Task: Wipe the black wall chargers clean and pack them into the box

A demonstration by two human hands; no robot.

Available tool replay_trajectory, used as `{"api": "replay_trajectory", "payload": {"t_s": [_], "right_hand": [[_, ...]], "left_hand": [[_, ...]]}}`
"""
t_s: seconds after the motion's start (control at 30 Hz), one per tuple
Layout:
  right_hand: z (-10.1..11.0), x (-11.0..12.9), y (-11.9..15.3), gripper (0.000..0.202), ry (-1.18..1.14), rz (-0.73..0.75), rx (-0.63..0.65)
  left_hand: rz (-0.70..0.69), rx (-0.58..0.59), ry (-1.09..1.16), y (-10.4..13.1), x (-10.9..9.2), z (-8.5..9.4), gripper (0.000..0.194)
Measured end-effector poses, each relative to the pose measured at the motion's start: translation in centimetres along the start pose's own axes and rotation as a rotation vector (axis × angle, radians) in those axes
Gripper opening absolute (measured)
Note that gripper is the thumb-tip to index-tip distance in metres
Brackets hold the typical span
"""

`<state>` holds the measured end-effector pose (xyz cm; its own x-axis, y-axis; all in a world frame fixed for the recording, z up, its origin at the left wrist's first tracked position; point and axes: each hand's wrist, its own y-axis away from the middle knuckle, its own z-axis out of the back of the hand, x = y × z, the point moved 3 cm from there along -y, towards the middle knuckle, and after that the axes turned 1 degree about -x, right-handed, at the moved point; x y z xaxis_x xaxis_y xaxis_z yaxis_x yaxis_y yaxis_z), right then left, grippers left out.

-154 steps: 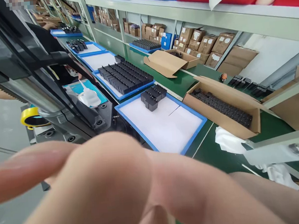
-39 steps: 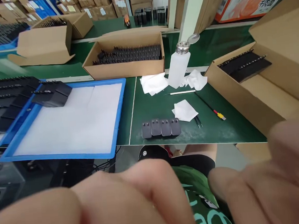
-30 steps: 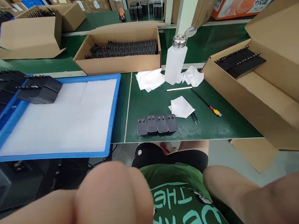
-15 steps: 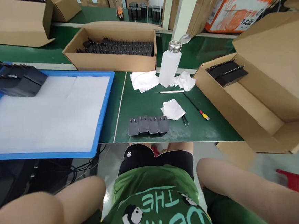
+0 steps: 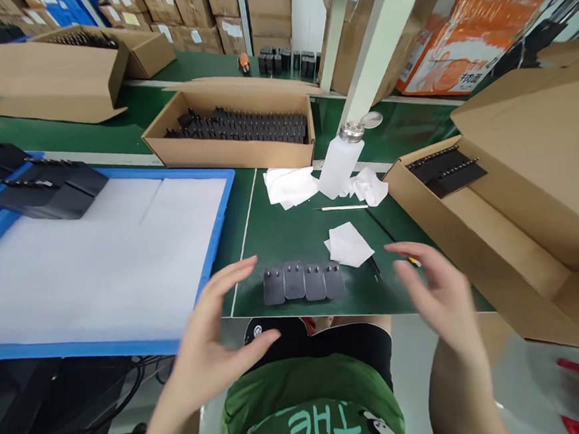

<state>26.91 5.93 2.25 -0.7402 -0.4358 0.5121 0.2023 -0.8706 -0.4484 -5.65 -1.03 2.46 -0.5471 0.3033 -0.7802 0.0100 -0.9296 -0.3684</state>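
Several dark grey plug adapters [image 5: 305,284] stand side by side in a row near the table's front edge, metal pins up. To their left is my left hand [image 5: 218,333], thumb and fingers apart and nothing held. On the other side, my right hand [image 5: 438,292] is also spread and holds nothing; it hangs between the row and the open carton. Neither hand touches the adapters. Behind the row lie a folded white cloth [image 5: 350,244] and dark tweezers [image 5: 375,270], partly covered by the cloth. A thin black cable [image 5: 381,226] runs toward my right hand.
A blue-rimmed tray [image 5: 214,239] with white lining holds black adapters [image 5: 51,189] at left. Behind stand a carton of adapters [image 5: 234,156], a white pump bottle [image 5: 340,166], wipes [image 5: 291,187] and a thin white stick [image 5: 343,207]. An open carton [image 5: 472,249] is at right.
Both hands have come up into view over the table's front edge, fingers apart, one on each side of the row. The view has tilted up, so the table sits lower in the picture.
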Motion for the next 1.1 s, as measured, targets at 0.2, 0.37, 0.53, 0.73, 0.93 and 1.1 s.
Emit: {"api": "replay_trajectory", "payload": {"t_s": [0.2, 0.37, 0.53, 0.73, 0.93, 1.1], "right_hand": [[-6.4, -0.7, -1.3, 0.021, 0.285, 0.250, 0.210], [-5.9, -0.6, -3.1, 0.018, -0.065, 0.084, 0.160], [-2.8, -1.5, -6.3, 0.030, -0.702, -0.312, 0.047], [1.3, -1.0, -12.6, 0.020, -0.432, -0.212, -0.447], [0.1, 1.4, -20.1, 0.015, 0.169, 0.281, -0.331], [-2.5, 1.2, -21.8, 0.035, 0.291, 0.302, -0.045]], "left_hand": [[0.057, 0.233, -0.034, -0.8, 2.6, -3.9, 0.080], [0.079, 0.237, 0.047, -0.9, 3.8, -4.3, 0.084], [0.070, 0.173, 0.129, 0.0, 5.2, -4.4, 0.078], [0.068, 0.105, 0.059, 0.6, 6.6, -4.4, 0.067], [0.112, 0.062, 0.089, 0.4, 6.4, -4.7, 0.058], [0.142, 0.071, 0.089, 0.4, 6.0, -4.6, 0.058]]}}
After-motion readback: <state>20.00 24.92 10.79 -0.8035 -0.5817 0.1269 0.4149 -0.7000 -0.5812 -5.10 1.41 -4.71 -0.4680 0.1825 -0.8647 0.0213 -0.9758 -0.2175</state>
